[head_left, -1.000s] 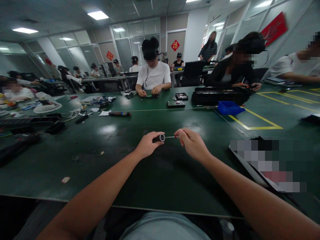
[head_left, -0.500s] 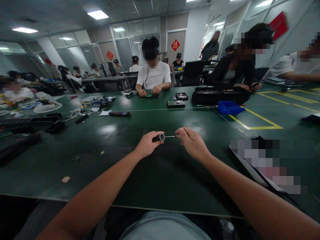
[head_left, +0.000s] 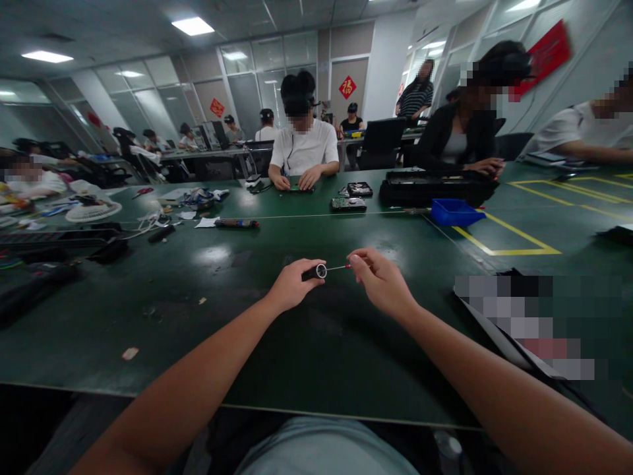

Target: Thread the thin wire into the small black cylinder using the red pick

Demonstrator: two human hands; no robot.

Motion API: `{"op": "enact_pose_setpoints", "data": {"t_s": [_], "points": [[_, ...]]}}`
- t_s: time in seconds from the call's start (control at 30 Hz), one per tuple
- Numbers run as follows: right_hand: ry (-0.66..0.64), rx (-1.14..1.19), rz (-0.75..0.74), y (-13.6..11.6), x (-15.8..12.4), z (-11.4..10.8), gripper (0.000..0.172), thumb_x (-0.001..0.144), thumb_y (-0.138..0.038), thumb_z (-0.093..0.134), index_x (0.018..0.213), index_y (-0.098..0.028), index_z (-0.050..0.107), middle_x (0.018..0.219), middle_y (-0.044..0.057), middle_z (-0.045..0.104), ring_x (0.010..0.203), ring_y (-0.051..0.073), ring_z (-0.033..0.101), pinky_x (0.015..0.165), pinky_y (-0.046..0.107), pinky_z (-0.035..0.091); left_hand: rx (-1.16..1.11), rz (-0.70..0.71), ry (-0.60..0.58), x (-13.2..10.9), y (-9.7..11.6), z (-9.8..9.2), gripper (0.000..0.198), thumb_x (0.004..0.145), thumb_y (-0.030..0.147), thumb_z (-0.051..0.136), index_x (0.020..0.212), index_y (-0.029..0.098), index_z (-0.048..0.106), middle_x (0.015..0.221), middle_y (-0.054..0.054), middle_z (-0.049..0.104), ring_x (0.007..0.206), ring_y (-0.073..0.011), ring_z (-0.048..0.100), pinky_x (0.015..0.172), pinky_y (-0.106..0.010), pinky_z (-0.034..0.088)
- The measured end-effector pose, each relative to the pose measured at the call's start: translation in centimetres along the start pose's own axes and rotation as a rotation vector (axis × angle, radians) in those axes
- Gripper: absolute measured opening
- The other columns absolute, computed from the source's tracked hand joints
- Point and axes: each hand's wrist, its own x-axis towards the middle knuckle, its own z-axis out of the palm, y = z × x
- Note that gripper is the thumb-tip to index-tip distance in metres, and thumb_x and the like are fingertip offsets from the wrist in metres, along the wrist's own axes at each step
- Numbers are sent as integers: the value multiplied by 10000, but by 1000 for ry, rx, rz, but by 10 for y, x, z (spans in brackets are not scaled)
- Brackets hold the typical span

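My left hand (head_left: pixel 288 285) is closed around a short black cylinder (head_left: pixel 310 272) that looks like a flashlight body, its round silver-rimmed end facing right. From the other side, my right hand (head_left: pixel 384 282) pinches a thin screwdriver (head_left: pixel 338 267) by its red-tipped handle, most of which is hidden by the fingers. The metal shaft points left, and its tip meets the cylinder's rimmed end; whether it reaches inside I cannot tell. Both hands are held above the green table (head_left: pixel 297 356).
A marker-like dark tool (head_left: pixel 237 224) lies beyond my left hand. Opened hard drives (head_left: pixel 349 205), a blue tray (head_left: pixel 455 213) and a long black housing (head_left: pixel 438 190) stand farther back. Cables and parts crowd the left. A person (head_left: pixel 304 148) works opposite.
The right hand's fingers have shifted on the screwdriver handle, and its handle end sits slightly higher and nearer the cylinder. My left hand and the cylinder stay nearly in place.
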Motion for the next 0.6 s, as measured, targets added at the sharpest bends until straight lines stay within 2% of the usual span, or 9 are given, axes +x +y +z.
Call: {"op": "enact_pose_setpoints", "data": {"t_s": [0.1,0.23,0.33,0.5,0.6], "points": [[-8,-33,-25,0,-1,0,317,986,-441,407,990,-224,639,680,5,599,621,177,573,598,314,410,6,-9,9,0,0,0,412,845,252,715,1251,249,649,1225,-53,669,1143,-235,601,1044,-412,431],[0,-49,-96,-2,-3,-1,264,951,-352,483,1155,-218,584,825,40,666,719,201,614,657,331,439,6,-9,8,0,0,0,413,843,246,719,1251,253,649,1224,-48,669,1145,-231,599,1041,-401,431],[-16,-54,-134,-6,-4,-2,245,937,-332,501,1137,-221,588,854,45,673,767,210,624,693,337,449,11,-9,12,0,0,0,415,839,247,725,1247,257,651,1213,-43,672,1136,-228,602,1032,-393,433],[-31,-96,-103,-8,-5,-3,318,991,-418,400,991,-224,652,721,17,637,609,173,572,588,308,397,0,7,5,0,0,0,395,849,257,717,1239,254,654,1215,-42,673,1132,-222,604,1027,-389,433],[17,-51,-46,-5,-3,-1,276,968,-397,456,1100,-217,619,748,22,662,611,175,581,584,311,407,2,1,3,0,0,-1,404,847,254,719,1246,254,650,1216,-45,673,1130,-225,604,1027,-393,435]]}}
